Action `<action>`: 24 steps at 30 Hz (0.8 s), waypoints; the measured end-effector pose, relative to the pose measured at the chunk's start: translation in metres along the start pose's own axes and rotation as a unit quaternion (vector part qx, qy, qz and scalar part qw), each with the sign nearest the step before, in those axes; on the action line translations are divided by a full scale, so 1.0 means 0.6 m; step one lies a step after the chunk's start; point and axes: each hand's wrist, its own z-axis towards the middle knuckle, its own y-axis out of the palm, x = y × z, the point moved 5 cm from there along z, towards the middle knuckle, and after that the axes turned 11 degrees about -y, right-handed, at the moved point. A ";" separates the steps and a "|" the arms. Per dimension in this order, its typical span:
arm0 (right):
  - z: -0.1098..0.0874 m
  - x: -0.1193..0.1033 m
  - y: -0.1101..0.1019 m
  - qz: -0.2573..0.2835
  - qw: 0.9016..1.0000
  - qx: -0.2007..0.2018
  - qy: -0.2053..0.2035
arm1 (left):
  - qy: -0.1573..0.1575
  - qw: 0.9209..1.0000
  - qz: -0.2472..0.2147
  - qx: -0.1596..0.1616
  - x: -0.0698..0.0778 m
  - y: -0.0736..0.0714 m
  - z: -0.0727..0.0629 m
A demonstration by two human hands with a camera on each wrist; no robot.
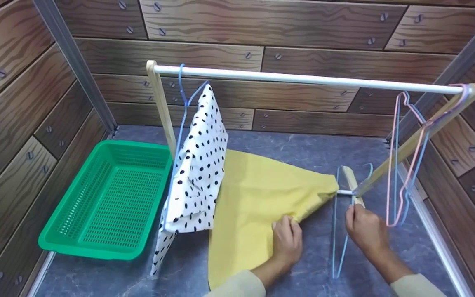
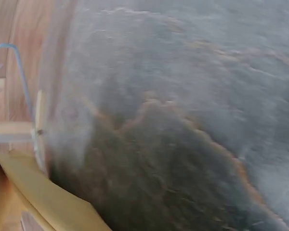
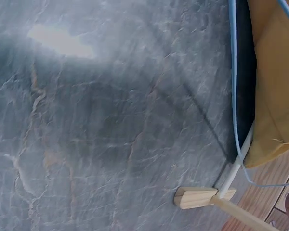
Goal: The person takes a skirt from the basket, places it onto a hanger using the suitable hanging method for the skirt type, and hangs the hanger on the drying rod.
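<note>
My left hand (image 1: 288,241) grips the lower edge of a yellow cloth (image 1: 258,189), which hangs spread out with gathered folds above the fingers. In the left wrist view, part of the yellow cloth (image 2: 62,204) fills the lower left corner; the hand itself is hidden. A light blue hanger (image 1: 334,235) is held on edge in my right hand (image 1: 367,229), thumb and fingers pinching its wire. The cloth's narrow right end overlaps the hanger's side in the head view. The right wrist view shows the hanger's wire (image 3: 234,82) beside the cloth (image 3: 277,91).
A clothes rack with a white rail (image 1: 303,79) spans the back. A white cloth with black dots (image 1: 200,165) hangs from a blue hanger (image 1: 184,111) at its left. Pink and blue hangers (image 1: 393,165) hang at its right end. A green basket (image 1: 48,227) stands on the left.
</note>
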 end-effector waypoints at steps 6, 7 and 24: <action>0.009 -0.007 0.004 0.002 1.000 -0.007 0.008 | -0.013 1.000 -0.028 0.005 0.000 -0.015 0.017; 0.011 -0.007 0.005 0.002 1.000 -0.008 0.010 | 0.001 1.000 -0.024 -0.001 0.001 -0.016 0.015; 0.016 -0.028 0.021 0.066 0.996 -0.044 -0.042 | 0.245 0.932 0.151 -0.220 -0.013 0.007 -0.073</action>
